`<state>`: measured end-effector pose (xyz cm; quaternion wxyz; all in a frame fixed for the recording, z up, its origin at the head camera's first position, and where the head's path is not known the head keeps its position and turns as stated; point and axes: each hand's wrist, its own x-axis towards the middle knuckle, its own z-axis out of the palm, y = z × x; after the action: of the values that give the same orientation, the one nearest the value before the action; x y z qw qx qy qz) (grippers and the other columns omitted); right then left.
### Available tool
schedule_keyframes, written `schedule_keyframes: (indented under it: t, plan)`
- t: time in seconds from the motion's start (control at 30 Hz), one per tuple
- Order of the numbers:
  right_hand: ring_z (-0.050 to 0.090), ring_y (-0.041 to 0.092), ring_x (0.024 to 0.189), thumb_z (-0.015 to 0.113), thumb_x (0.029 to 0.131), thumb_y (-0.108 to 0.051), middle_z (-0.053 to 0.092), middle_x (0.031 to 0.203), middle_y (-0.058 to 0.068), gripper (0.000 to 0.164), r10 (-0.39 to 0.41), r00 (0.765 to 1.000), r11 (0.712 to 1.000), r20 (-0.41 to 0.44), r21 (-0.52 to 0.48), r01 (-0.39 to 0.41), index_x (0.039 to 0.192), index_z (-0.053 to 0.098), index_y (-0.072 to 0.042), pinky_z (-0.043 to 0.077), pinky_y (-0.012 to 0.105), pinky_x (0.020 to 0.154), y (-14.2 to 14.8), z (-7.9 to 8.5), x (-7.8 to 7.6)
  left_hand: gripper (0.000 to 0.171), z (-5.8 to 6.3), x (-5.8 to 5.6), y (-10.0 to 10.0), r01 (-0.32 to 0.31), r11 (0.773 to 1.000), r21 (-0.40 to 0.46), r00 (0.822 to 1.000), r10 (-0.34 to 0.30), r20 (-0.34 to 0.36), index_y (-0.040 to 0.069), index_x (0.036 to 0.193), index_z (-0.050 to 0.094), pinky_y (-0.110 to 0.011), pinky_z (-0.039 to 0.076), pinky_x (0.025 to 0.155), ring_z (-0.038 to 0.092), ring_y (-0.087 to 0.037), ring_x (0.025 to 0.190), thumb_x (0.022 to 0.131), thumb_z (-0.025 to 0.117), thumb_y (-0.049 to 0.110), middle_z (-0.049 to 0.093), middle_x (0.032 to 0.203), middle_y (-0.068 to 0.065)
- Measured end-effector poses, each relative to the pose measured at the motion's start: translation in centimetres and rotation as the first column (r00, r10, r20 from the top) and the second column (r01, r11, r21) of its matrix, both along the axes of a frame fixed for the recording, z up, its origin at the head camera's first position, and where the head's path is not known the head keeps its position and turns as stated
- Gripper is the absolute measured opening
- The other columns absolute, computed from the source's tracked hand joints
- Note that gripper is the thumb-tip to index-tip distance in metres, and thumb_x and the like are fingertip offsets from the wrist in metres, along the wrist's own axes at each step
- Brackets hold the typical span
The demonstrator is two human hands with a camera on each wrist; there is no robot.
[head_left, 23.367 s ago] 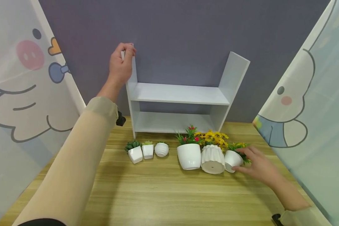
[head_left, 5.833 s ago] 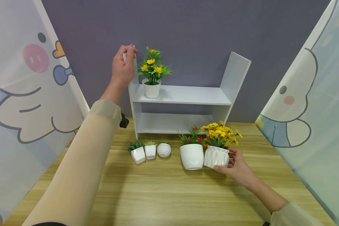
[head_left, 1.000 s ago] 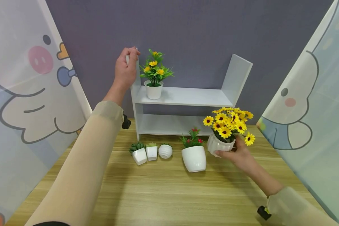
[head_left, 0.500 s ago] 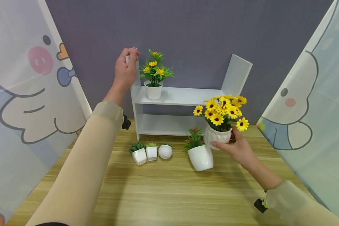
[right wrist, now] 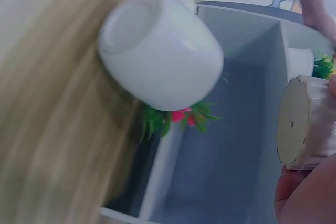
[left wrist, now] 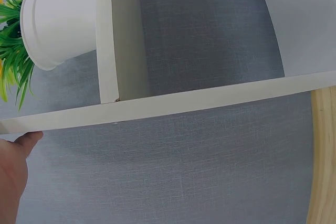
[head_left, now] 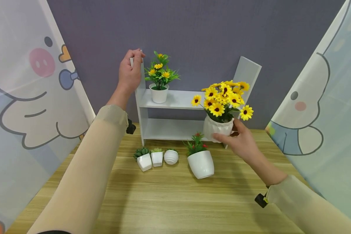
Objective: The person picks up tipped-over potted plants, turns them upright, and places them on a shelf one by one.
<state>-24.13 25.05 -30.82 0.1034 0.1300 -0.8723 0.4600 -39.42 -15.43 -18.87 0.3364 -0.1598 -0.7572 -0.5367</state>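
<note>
At the top of the left side panel of a white two-tier shelf, my left hand grips the panel's edge. My right hand holds a potted plant with yellow, dark-centred flowers by its fluted white pot, thumb in front and fingers at the right side. It is raised off the table, upright, overlapping the shelf's right half; in the right wrist view the pot's flat base shows. A smaller yellow-flowered potted plant stands at the left of the upper board.
A smooth white pot with red flowers lies tilted on the wooden table before the shelf. Left of it lie three small potted succulents. A grey wall stands behind, with cartoon-printed panels on both sides.
The smaller yellow-flowered plant went from table to upper board earlier. Lately my right hand lifted the dark-centred flowers up and left; the red-flowered pot rolled right, then back. My left hand stayed.
</note>
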Motion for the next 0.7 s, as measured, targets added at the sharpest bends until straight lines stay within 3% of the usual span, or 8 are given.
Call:
schedule_keyframes:
  t: [0.27, 0.43, 0.6, 0.7]
  plan:
    - [0.065, 0.027, 0.113, 0.085, 0.096, -0.050, 0.065, 0.135, 0.010, 0.069, -0.023, 1.000, 1.000, 0.001, 0.013, 0.023, 0.149, 0.056, -0.015, 0.057, 0.025, 0.080, -1.8, 3.1, -1.1, 0.033, 0.1, -0.1, 0.0, 0.009, 1.000, 0.012, 1.000, -0.009, -0.003, 0.015, 0.113, 0.062, -0.029, 0.040, 0.129, 0.042, -0.001, 0.159, 0.118, 0.046, 0.043, 0.055, 0.166, -0.003]
    - [0.067, 0.027, 0.113, 0.084, 0.094, -0.057, 0.070, 0.133, 0.010, 0.071, -0.050, 0.998, 0.998, -0.030, 0.033, 0.051, 0.145, 0.059, -0.015, 0.056, 0.029, 0.082, -3.0, 4.4, -2.6, 0.033, 0.1, 0.0, -0.1, 0.007, 1.000, 0.012, 1.000, -0.007, 0.002, 0.015, 0.113, 0.062, -0.029, 0.038, 0.129, 0.041, -0.002, 0.159, 0.118, 0.045, 0.044, 0.054, 0.168, -0.002]
    - [0.067, 0.026, 0.123, 0.085, 0.093, -0.059, 0.069, 0.139, 0.008, 0.075, -0.057, 0.998, 0.998, -0.003, 0.007, 0.057, 0.148, 0.059, -0.015, 0.055, 0.034, 0.089, -4.0, 5.3, -4.2, 0.035, 0.1, 0.1, 0.1, 0.008, 1.000, 0.009, 1.000, -0.008, 0.001, 0.014, 0.115, 0.062, -0.029, 0.036, 0.131, 0.040, -0.002, 0.160, 0.118, 0.045, 0.044, 0.054, 0.168, -0.002]
    - [0.065, 0.027, 0.130, 0.086, 0.093, -0.055, 0.068, 0.143, 0.009, 0.076, -0.029, 1.000, 0.999, 0.008, -0.015, 0.029, 0.150, 0.057, -0.014, 0.055, 0.038, 0.093, -4.1, 5.6, -4.0, 0.038, -0.1, 1.9, 0.3, -0.012, 1.000, 0.011, 1.000, 0.012, 0.002, 0.012, 0.118, 0.063, -0.030, 0.038, 0.130, 0.040, -0.002, 0.160, 0.118, 0.045, 0.045, 0.053, 0.169, -0.001]
